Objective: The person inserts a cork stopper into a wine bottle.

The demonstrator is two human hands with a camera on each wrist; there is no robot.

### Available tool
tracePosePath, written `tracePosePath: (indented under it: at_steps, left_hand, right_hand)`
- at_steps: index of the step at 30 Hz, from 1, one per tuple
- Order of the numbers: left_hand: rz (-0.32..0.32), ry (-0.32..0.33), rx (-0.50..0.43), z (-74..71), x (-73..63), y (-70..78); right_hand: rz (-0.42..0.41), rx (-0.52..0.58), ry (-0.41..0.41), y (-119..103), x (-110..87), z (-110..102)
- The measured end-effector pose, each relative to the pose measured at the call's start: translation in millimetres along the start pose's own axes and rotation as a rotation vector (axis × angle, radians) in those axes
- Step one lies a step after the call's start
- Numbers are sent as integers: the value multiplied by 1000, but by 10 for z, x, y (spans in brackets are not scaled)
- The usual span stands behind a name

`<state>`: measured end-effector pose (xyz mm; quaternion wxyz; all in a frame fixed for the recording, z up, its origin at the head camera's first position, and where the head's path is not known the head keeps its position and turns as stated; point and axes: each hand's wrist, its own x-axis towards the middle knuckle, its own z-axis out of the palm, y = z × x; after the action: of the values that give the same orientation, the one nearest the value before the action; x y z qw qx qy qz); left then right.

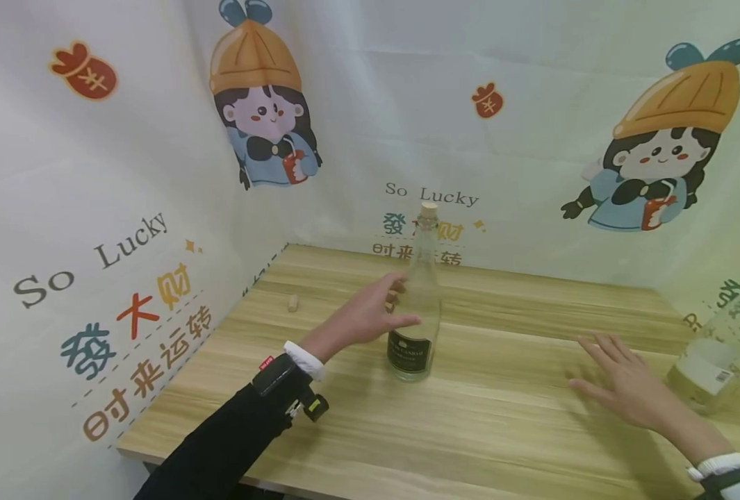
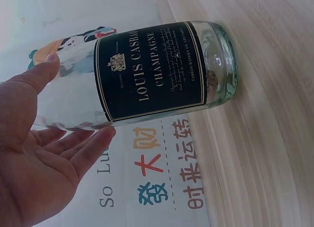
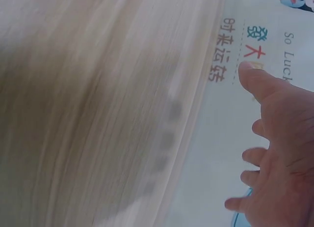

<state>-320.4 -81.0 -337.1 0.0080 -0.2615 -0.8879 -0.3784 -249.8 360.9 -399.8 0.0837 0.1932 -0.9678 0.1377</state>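
Observation:
A clear glass champagne bottle with a dark label stands upright on the wooden table, a cork in its mouth. My left hand reaches around the bottle's body from the left, thumb and fingers spread loosely on either side. In the left wrist view, the champagne bottle lies between the thumb and fingertips of my left hand; firm contact cannot be made out. My right hand hovers over the table's right part, fingers spread, holding nothing. The right wrist view shows my right hand apart from any object.
A small cork-like piece sits on the table's left side. Another clear bottle with a pale label stands at the far right, beyond my right hand. A printed curtain hangs behind and beside the wooden table.

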Motion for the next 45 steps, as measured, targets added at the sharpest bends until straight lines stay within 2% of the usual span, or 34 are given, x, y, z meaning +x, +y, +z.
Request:
tracePosePath:
  at_steps: [6,20,31,45]
  left_hand:
    - [-19,15,7,-96,67,-76]
    - [-97,16,80,-386,213,-311]
    - [-150,30,136,-592,337,-496]
    - [-214,72,41,-761,460,-771]
  right_hand:
    - [-9,20,14,72,-55,-26]
    - [37,55,12,175,-163,-111]
    - [13,62,43,216,-218,-87]
    - [48,100,3,211,-253,-74]
